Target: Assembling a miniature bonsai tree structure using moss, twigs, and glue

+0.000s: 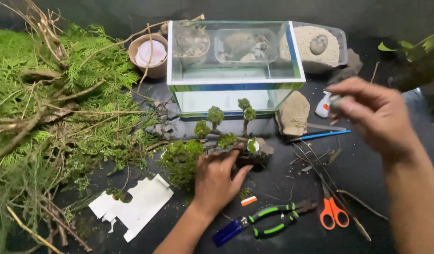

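Miniature tree arrangement steadied on a dark table, a pebble-sized piece raised beside it.

At nine o'clock lies a heap of green conifer cuttings and bare twigs; at twelve stands the empty rectangular glass tank. At centre, the small rock-and-moss base with tiny green-tufted trees looks partly planted and not yet in the tank. The left hand presses on its front, fingers spread. At three o'clock the right hand pinches a small grey piece, blurred. Orange-handled scissors lie at five.
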